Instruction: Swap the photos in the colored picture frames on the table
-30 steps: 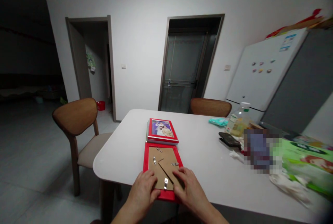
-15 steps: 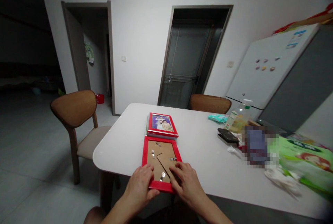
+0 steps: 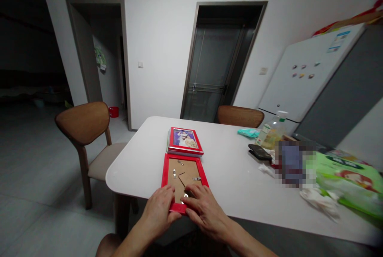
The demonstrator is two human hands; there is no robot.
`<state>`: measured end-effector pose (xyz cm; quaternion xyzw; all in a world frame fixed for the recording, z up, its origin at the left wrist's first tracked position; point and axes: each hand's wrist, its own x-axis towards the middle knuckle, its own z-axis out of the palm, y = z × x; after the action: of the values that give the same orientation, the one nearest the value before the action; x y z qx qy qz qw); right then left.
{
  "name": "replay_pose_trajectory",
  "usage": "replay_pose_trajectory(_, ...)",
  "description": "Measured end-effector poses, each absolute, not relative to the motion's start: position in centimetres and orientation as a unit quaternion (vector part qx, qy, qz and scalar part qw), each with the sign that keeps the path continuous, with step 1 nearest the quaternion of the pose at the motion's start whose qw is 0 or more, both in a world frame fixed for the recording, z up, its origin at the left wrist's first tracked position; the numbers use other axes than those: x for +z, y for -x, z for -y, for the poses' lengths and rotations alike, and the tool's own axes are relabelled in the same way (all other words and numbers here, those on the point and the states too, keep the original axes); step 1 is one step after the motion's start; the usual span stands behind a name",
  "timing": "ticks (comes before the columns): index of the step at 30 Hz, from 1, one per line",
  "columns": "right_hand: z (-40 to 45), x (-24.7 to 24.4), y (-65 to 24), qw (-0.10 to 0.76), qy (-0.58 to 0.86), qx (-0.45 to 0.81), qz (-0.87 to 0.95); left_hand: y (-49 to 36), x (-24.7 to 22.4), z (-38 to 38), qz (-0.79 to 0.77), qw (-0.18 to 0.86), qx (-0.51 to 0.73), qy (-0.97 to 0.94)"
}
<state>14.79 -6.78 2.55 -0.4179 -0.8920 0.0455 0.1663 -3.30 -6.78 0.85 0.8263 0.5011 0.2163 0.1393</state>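
Note:
A red picture frame (image 3: 166, 170) lies face down at the table's near edge, its brown backing board (image 3: 176, 187) upward. Several small metal clips sit around the board, and a dark slit runs across its middle. My left hand (image 3: 160, 205) grips the frame's near left corner, thumb below and fingers on top. Over the near right part, my right hand (image 3: 205, 209) has its fingers bent at the near metal clip (image 3: 184, 198), partly covering it. Just beyond lies a stack of red frames with a photo (image 3: 185, 139) face up on top.
On the right of the white table (image 3: 227, 177) are a black wallet-like object (image 3: 259, 152), a bottle of yellowish liquid (image 3: 271, 131), crumpled tissues (image 3: 320, 201) and a green plastic package (image 3: 350, 175). Wooden chairs stand at the left (image 3: 83, 123) and far side (image 3: 241, 116).
My right hand has moved left from the frame's right edge onto the near clip. My left hand keeps its grip on the corner. The view has shifted slightly.

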Motion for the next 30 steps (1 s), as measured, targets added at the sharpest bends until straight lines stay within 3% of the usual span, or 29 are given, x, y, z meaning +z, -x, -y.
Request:
replay_pose_trajectory(10, 6.5, 1.9, -15.5, 0.194, 0.396, 0.058, 0.896, 3.4, 1.0, 6.6, -0.514, 0.149, 0.200, -0.821)
replay_pose_trajectory(14, 4.0, 0.7, -16.9, 0.253, 0.509, 0.022, 0.822, 3.4, 0.9, 6.4, -0.513, 0.152, 0.199, -0.821)
replay_pose_trajectory(18, 1.8, 0.1, -17.7, 0.222, 0.585, 0.008, 0.780, 3.4, 1.0, 6.5, -0.518, 0.155, 0.197, -0.818)
replay_pose_trajectory(30, -0.7, 0.1, -17.7, 0.203, 0.608, 0.032, 0.767, 3.4, 1.1, 6.7, -0.519, 0.157, 0.197, -0.817)
